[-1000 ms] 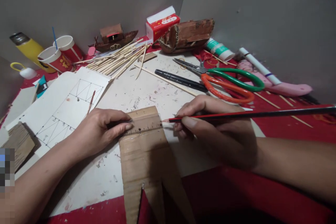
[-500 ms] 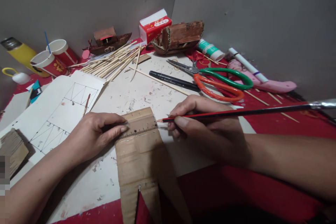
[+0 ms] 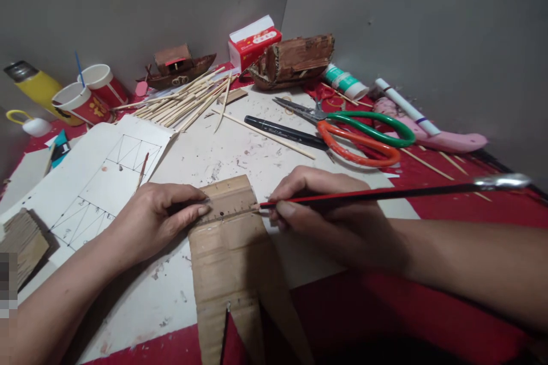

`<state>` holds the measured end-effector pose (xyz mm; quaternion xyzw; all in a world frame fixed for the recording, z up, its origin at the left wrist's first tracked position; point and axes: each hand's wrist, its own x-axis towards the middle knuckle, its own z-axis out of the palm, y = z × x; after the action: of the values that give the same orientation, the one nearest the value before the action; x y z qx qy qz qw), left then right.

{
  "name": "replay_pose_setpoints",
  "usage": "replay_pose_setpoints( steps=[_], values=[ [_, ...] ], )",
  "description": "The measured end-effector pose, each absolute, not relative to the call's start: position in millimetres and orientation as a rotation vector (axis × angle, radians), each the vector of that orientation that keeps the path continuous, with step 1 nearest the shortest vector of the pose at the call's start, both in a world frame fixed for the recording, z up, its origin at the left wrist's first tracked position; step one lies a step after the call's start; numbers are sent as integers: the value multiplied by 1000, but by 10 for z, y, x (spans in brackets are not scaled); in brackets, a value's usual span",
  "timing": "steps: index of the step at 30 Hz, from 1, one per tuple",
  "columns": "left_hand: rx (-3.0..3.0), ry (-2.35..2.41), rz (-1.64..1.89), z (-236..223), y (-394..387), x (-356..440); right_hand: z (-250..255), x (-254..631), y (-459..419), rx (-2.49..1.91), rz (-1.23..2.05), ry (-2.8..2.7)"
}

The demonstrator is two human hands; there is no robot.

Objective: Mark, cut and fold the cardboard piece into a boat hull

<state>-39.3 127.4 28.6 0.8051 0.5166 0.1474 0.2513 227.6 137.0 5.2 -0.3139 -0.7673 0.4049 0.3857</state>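
Observation:
My left hand pinches the left end of a clear plastic ruler, which lies across a piece of brown cardboard. Slits and pointed strips are cut into the cardboard's near end. In my right hand is a red and black pencil with a silvery cap on its far end. The pencil's tip is at the ruler's right end, by the cardboard's right edge; whether it touches is hard to tell. A sheet with drawn truss-like lines lies beside my left hand.
Scissors with green and orange handles and a black marker lie beyond my right hand. Thin wooden sticks are heaped at the back, near two model boats, a red tissue box and paper cups.
The pencil tip has moved slightly down, and the capped end has swung down and left with my right hand. My left hand and the ruler stay in place.

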Motion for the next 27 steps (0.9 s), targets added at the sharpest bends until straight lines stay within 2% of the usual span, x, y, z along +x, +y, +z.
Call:
replay_pose_setpoints(
  steps=[5, 27],
  values=[
    [2155, 1403, 380, 273, 1273, -405, 58, 2234, 1352, -767, 972, -2212],
    [2131, 1364, 355, 265, 1268, -390, -141, 2184, 1305, -733, 843, -2233]
  ],
)
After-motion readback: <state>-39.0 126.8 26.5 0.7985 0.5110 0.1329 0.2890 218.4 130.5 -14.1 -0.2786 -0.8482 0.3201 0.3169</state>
